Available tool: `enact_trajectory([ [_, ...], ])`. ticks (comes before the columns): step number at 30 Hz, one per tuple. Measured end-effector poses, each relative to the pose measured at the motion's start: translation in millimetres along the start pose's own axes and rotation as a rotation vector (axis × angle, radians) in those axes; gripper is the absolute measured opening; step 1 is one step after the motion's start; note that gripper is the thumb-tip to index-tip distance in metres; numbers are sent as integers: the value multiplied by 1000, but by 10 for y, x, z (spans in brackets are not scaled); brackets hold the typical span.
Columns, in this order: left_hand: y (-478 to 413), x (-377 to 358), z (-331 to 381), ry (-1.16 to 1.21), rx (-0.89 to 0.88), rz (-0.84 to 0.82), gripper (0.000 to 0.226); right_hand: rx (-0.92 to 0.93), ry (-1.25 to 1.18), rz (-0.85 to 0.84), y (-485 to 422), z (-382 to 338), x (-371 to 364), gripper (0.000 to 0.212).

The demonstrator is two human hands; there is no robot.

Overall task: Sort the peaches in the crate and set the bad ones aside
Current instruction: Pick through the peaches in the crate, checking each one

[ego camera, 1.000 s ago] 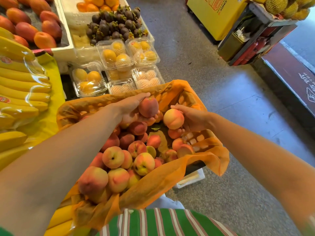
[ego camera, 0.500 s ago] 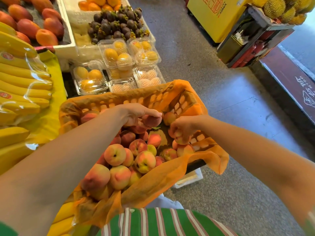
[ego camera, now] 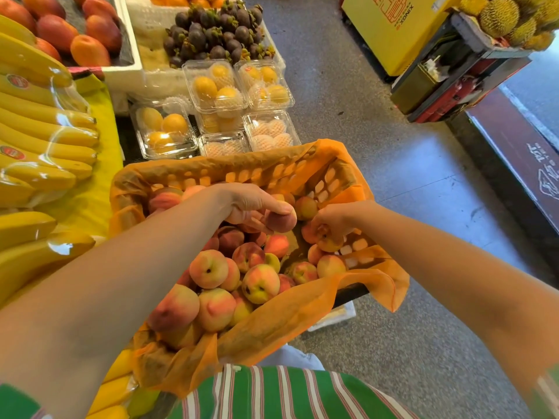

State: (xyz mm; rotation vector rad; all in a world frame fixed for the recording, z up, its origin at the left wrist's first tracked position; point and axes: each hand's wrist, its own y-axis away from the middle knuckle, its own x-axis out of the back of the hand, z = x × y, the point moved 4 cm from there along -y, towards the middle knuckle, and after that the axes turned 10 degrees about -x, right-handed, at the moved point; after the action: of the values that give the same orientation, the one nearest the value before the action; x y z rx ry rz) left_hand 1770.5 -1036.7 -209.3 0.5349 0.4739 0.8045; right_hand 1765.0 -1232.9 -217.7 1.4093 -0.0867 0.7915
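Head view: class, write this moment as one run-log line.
left hand: grips red peach | right hand: holds yellowish peach | place: both inside orange-lined crate

Matt peaches [ego camera: 208,269]; a plastic lattice crate [ego camera: 328,184] lined with thin, translucent orange sheet [ego camera: 287,322]. Glossy clear film [ego camera: 65,86] over bananas [ego camera: 42,146], shiny clear plastic boxes [ego camera: 217,86], smooth speckled floor [ego camera: 408,182].

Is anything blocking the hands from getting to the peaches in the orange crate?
Nothing visible does. The left hand grips a reddish round peach, and the right hand grips a yellow-pink round peach, both inside the orange-lined crate.
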Motion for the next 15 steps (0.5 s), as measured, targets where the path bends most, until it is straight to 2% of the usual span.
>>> enact_trajectory([
  [5, -44, -28, -19, 27, -11, 7, 47, -8, -94, 17, 42, 88, -5, 59],
  [9, -167, -63, -24, 71, -38, 40, 48, -6, -99, 30, 108, 102, 3, 54],
  [12, -263, -129, -12, 95, -63, 58, 40, 54, -243, 160, 259, 110, 149, 37],
  [15, -399, -186, -15, 106, -106, 118, 26, 124, -573, 396, 520, 277, 313, 22],
])
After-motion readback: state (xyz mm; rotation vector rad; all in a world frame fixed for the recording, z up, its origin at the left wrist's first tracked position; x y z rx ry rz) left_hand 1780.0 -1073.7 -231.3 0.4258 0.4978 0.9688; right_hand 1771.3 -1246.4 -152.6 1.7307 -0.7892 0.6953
